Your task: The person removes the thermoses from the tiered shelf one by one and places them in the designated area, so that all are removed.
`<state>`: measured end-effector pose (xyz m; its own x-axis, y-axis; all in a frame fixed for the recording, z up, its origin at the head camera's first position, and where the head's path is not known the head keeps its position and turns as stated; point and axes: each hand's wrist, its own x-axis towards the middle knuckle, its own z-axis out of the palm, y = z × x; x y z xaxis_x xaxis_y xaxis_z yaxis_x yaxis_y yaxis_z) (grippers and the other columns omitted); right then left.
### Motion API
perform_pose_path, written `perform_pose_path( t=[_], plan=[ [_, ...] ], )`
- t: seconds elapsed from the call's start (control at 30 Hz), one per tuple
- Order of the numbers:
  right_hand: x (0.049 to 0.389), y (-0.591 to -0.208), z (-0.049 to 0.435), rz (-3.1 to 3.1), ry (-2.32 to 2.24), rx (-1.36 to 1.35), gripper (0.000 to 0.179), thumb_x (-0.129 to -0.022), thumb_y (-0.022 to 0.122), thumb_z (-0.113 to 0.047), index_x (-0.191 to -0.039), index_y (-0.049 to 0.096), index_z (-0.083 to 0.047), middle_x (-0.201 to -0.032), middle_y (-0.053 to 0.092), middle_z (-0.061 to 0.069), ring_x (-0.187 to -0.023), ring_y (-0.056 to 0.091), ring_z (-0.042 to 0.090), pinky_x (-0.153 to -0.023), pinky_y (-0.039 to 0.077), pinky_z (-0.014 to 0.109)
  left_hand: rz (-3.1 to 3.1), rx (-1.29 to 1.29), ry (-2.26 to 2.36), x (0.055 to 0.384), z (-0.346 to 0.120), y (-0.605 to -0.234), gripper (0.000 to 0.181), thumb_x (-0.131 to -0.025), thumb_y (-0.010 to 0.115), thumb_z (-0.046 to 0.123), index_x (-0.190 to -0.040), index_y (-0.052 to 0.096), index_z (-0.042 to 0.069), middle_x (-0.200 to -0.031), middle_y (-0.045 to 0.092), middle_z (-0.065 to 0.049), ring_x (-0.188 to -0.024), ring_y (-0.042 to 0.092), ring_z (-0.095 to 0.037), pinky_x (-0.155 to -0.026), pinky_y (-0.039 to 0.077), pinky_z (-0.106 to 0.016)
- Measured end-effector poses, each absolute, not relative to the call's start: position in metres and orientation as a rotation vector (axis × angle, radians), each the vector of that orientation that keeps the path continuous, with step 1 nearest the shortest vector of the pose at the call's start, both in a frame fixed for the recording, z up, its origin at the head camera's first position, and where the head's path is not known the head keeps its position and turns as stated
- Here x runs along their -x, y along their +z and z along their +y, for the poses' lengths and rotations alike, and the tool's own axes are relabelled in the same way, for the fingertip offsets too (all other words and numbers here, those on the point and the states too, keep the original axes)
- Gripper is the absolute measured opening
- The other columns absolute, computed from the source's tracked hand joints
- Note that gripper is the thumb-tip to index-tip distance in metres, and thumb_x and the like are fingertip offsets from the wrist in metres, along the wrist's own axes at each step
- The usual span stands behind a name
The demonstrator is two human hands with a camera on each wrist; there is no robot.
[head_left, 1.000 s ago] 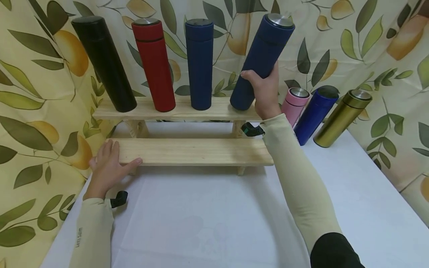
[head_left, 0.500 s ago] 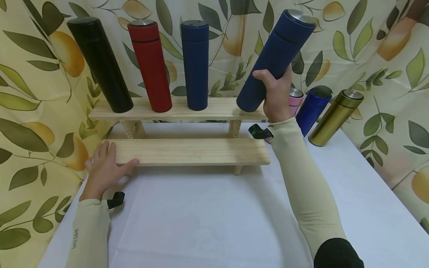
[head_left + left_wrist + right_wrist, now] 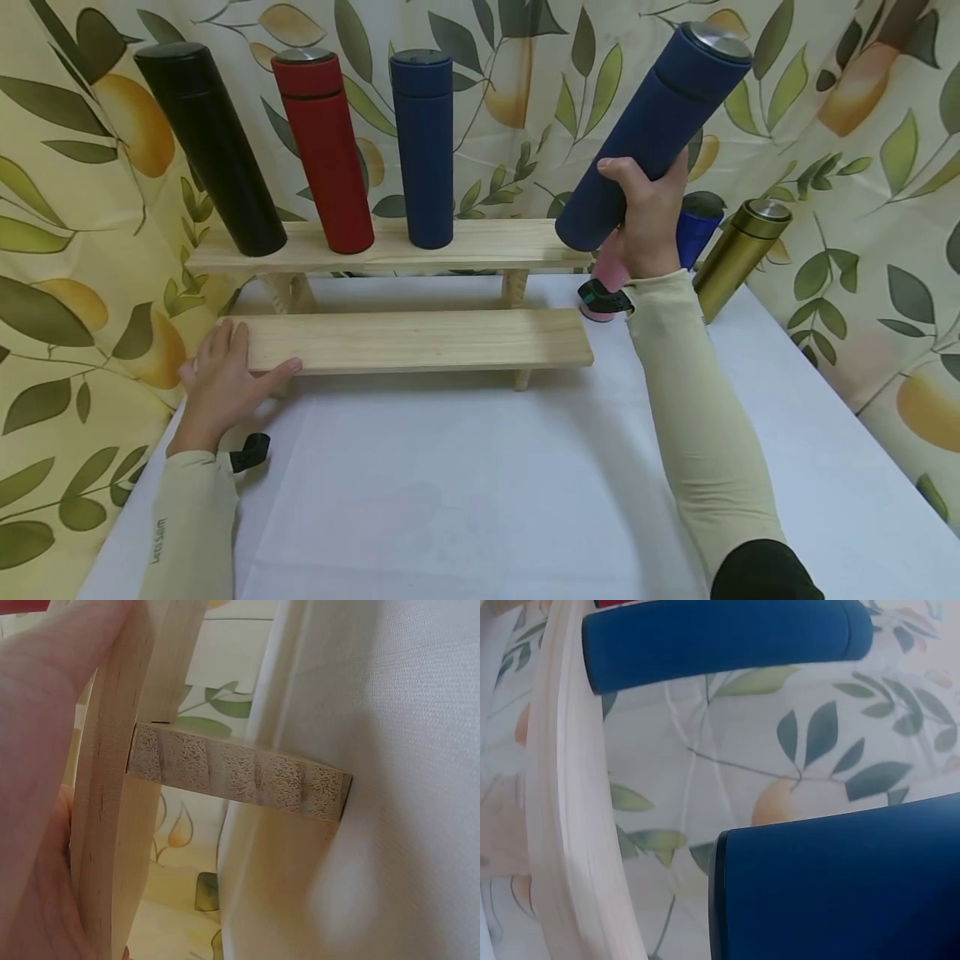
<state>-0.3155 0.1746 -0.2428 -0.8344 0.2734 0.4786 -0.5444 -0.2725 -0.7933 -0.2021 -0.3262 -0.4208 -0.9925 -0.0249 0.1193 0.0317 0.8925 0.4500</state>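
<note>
In the head view, my right hand (image 3: 651, 218) grips a navy blue thermos flask (image 3: 667, 108) with a silver-topped lid. The flask leans to the right at the right end of the upper wooden shelf (image 3: 498, 242). From the right wrist, the base of this flask (image 3: 840, 877) appears apart from the shelf edge (image 3: 574, 787). My left hand (image 3: 225, 383) rests on the left end of the lower shelf (image 3: 427, 342), fingers on top and thumb stretched along the front edge. A shelf leg (image 3: 240, 772) shows under the board in the left wrist view.
A black flask (image 3: 213, 150), a red flask (image 3: 324, 150) and another blue flask (image 3: 423, 150) stand on the upper shelf. Behind my right hand are a partly hidden pink flask (image 3: 609, 271), a shiny blue flask (image 3: 696, 229) and a gold flask (image 3: 742, 254). White cloth (image 3: 420, 483) covers the table.
My right hand has carried the blue flask rightward and tilted it further, off its place on the upper shelf. My left hand stays on the lower shelf. The view has shifted slightly.
</note>
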Motion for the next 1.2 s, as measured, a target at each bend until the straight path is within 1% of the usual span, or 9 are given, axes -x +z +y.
perform_pose_path(
  t=[0.1, 0.3, 0.4, 0.6, 0.83, 1.0, 1.07, 1.2],
  plan=[
    [0.314, -0.243, 0.181, -1.445, 2.132, -0.345, 0.076, -0.083, 0.076, -0.01, -0.151, 0.043, -0.016, -0.137, 0.053, 0.011, -0.124, 0.056, 0.03, -0.108, 0.048, 0.052, -2.936, 0.01, -0.695, 0.202, -0.327, -0.42, 0.12, -0.096, 0.064, 0.07, -0.163, 0.013, -0.015, -0.166, 0.011, -0.04, -0.152, 0.008, -0.059, -0.102, 0.009, -0.081],
    [0.312, -0.248, 0.191, -1.467, 2.112, -0.338, 0.076, -0.083, 0.076, -0.009, -0.152, 0.042, -0.017, -0.141, 0.052, 0.01, -0.129, 0.052, 0.029, -0.112, 0.043, 0.053, -2.945, 0.005, -0.705, 0.2, -0.329, -0.421, 0.12, -0.097, 0.062, 0.07, -0.163, 0.011, -0.016, -0.167, 0.007, -0.04, -0.153, 0.004, -0.059, -0.101, 0.007, -0.081],
    [0.312, -0.251, 0.196, -1.477, 2.107, -0.307, 0.076, -0.084, 0.076, -0.009, -0.151, 0.043, -0.017, -0.14, 0.052, 0.01, -0.128, 0.053, 0.029, -0.113, 0.042, 0.053, -2.942, 0.007, -0.708, 0.199, -0.329, -0.421, 0.12, -0.097, 0.062, 0.07, -0.163, 0.012, -0.016, -0.167, 0.007, -0.04, -0.153, 0.004, -0.059, -0.101, 0.007, -0.081],
    [0.312, -0.257, 0.207, -1.501, 2.07, -0.28, 0.074, -0.084, 0.076, -0.01, -0.15, 0.044, -0.016, -0.135, 0.055, 0.01, -0.123, 0.056, 0.028, -0.111, 0.045, 0.051, -2.943, 0.011, -0.711, 0.199, -0.328, -0.42, 0.119, -0.097, 0.062, 0.07, -0.163, 0.011, -0.016, -0.167, 0.007, -0.04, -0.153, 0.004, -0.059, -0.101, 0.007, -0.081],
    [0.312, -0.265, 0.218, -1.547, 2.046, -0.236, 0.075, -0.085, 0.075, -0.01, -0.152, 0.042, -0.017, -0.138, 0.053, 0.008, -0.125, 0.055, 0.027, -0.112, 0.044, 0.052, -2.949, 0.007, -0.714, 0.201, -0.327, -0.419, 0.12, -0.097, 0.062, 0.07, -0.163, 0.011, -0.016, -0.167, 0.007, -0.041, -0.153, 0.003, -0.059, -0.102, 0.006, -0.082],
    [0.313, -0.271, 0.222, -1.535, 2.059, -0.227, 0.072, -0.085, 0.075, -0.006, -0.15, 0.044, -0.015, -0.134, 0.055, 0.01, -0.12, 0.058, 0.028, -0.107, 0.048, 0.05, -2.951, -0.001, -0.712, 0.202, -0.327, -0.418, 0.12, -0.097, 0.062, 0.07, -0.162, 0.012, -0.016, -0.167, 0.007, -0.041, -0.153, 0.003, -0.06, -0.103, 0.006, -0.082],
    [0.313, -0.273, 0.224, -1.542, 2.056, -0.211, 0.072, -0.085, 0.075, -0.006, -0.15, 0.044, -0.015, -0.134, 0.055, 0.009, -0.12, 0.058, 0.028, -0.106, 0.048, 0.049, -2.95, -0.003, -0.714, 0.201, -0.326, -0.418, 0.119, -0.097, 0.062, 0.071, -0.162, 0.012, -0.017, -0.167, 0.008, -0.041, -0.153, 0.003, -0.06, -0.103, 0.006, -0.082],
    [0.311, -0.28, 0.23, -1.601, 2.041, -0.16, 0.075, -0.086, 0.075, -0.009, -0.152, 0.042, -0.017, -0.138, 0.054, 0.008, -0.124, 0.055, 0.027, -0.11, 0.044, 0.05, -2.953, -0.002, -0.711, 0.202, -0.327, -0.418, 0.119, -0.097, 0.061, 0.071, -0.163, 0.012, -0.016, -0.167, 0.007, -0.041, -0.153, 0.003, -0.06, -0.103, 0.006, -0.082]
  ],
)
